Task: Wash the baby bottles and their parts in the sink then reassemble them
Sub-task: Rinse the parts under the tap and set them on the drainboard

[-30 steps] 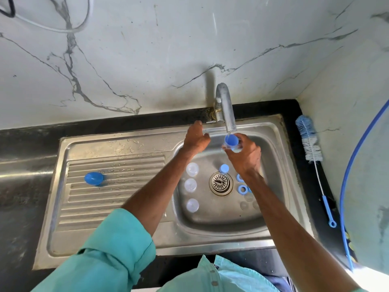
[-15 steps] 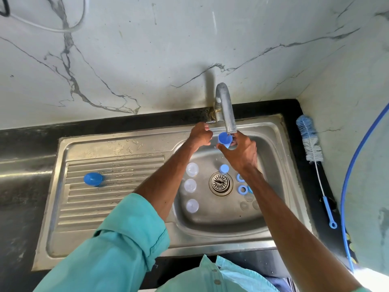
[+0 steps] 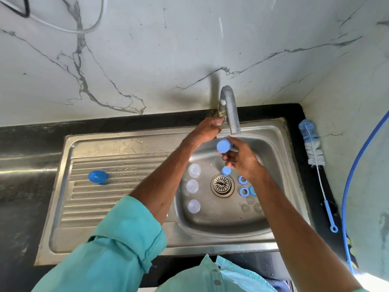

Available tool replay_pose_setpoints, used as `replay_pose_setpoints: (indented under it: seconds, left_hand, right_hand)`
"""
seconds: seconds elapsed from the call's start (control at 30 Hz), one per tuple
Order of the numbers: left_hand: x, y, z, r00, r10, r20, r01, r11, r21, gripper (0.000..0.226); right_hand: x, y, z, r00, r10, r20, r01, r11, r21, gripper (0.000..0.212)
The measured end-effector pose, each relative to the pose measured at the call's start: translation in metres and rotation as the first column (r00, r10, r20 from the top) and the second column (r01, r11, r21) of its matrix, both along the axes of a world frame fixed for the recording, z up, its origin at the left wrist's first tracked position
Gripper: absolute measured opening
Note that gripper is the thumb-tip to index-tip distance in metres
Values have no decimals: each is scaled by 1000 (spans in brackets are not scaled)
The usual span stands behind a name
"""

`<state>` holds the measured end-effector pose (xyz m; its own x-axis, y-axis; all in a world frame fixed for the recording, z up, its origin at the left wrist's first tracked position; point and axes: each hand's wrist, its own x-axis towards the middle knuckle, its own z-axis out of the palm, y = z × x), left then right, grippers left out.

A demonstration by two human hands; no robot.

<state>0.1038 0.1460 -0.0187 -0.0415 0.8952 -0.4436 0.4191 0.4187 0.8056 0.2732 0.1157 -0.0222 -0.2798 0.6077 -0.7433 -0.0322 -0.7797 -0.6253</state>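
Stainless steel fills the view: a sink [image 3: 210, 245] with a ribbed drainboard [image 3: 105, 207] on its left side, set into a black counter [image 3: 21, 165], with veined marble wall [image 3: 168, 49] behind. A bottle brush [image 3: 311, 144] lies on the counter strip to the right, with a blue hose [image 3: 355, 165] beside it.

Up at the tap [image 3: 230, 110], the left hand [image 3: 208, 128] has its fingers curled round the base fitting. Just under the spout, the right hand [image 3: 242, 159] pinches a blue cap [image 3: 223, 145] between thumb and fingertips, domed end facing us.

Down in the basin, three clear bottles [image 3: 192, 186] stand in a row left of the drain [image 3: 222, 185], with a second blue cap [image 3: 226, 171] above it and blue rings [image 3: 243, 180] to its right. A third blue cap [image 3: 97, 177] sits alone on the drainboard.

The right forearm covers part of one ring. The clear teats [image 3: 245, 207] barely show against the steel. I can't tell whether water is running.
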Motion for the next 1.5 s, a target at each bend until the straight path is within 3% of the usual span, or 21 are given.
replay_pose_setpoints:
  seconds: [0.1,0.17,0.27,0.47,0.57,0.7,0.8,0.9,1.0,1.1,1.2,1.27,1.37,1.5]
  left_hand:
    - [2,-29,3,961,161,223,-164,986,-5,37]
    - [8,-50,2,920,227,321,-239,971,-3,39]
    - [13,-80,2,930,218,297,-258,961,103,41]
    - [22,-132,19,981,151,118,-178,946,272,68]
    - [29,-152,20,985,167,39,-170,919,355,74]
    - [40,-166,29,985,170,4,-152,867,474,58]
    - [49,-174,39,986,168,-23,-132,849,511,48]
    - [54,-185,42,969,230,-85,-163,863,478,43]
    - [59,-201,47,933,278,-229,-152,881,449,53]
    - [56,-217,48,902,316,-293,-169,884,436,64]
    - [36,-241,35,920,253,-300,-141,926,349,84]
    - [14,-263,20,895,261,-363,-171,950,261,79]
    - [-23,-296,-6,844,339,-416,-297,941,163,61]
    - [-70,-326,-30,755,398,-522,-427,902,71,43]
  right_hand:
    - [2,5,1,962,-100,-256,38,971,-237,39]
    - [-1,7,4,948,-109,-297,31,966,-258,41]
    - [-7,4,12,943,-75,-325,-5,971,-239,39]
    - [-7,-24,29,973,-23,-228,-16,985,-170,47]
    - [-2,-42,40,983,82,-165,-99,991,-94,46]
    - [5,-62,56,987,159,11,-159,987,28,37]
    - [16,-76,72,967,226,117,-237,967,93,50]
    - [28,-92,88,882,347,318,-422,883,207,59]
    - [32,-106,82,864,324,386,-483,753,448,39]
    - [20,-118,76,830,197,522,-506,661,554,37]
    - [6,-132,67,791,-48,609,-486,554,675,41]
    - [-1,-137,48,740,-69,669,-539,535,651,45]
    - [-19,-144,23,721,42,692,-569,607,555,44]
    - [-83,-158,16,720,105,686,-635,498,590,40]
